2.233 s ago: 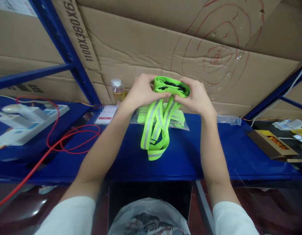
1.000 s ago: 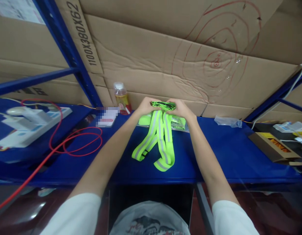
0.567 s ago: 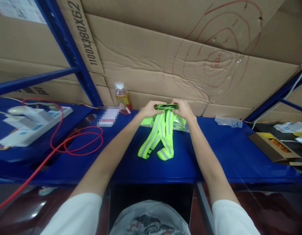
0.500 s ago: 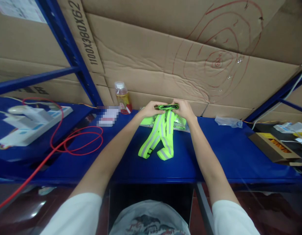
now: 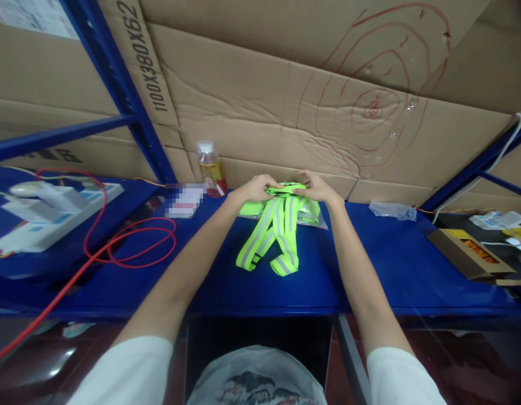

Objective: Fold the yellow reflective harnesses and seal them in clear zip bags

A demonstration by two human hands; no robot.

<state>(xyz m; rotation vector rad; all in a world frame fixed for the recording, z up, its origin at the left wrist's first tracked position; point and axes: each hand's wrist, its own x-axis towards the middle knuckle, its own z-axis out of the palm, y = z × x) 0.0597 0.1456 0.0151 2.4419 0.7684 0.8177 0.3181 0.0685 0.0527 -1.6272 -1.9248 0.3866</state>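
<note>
Neon-yellow reflective straps (image 5: 281, 225) with grey stripes lie on the blue shelf, two looped ends hanging toward me. My left hand (image 5: 258, 188) grips the left side of their folded upper part. On the opposite side my right hand (image 5: 317, 187) pinches the same bundle, thumb toward the middle. Beneath the bundle is a clear plastic bag (image 5: 317, 216) that seems to hold more neon-yellow material; my hands and the straps partly cover it.
Left of my hands stand a drink bottle (image 5: 211, 171) and a blurred flat item (image 5: 185, 201). A red cable (image 5: 138, 264) coils near a white power strip (image 5: 62, 219). To the right are a crumpled plastic wrapper (image 5: 393, 210) and an open cardboard box (image 5: 467, 256). Cardboard (image 5: 243, 107) forms the back.
The folded top of the straps has tilted, showing more neon yellow and less of its dark edge. Both hands keep their hold, with the right hand's fingers shifted slightly.
</note>
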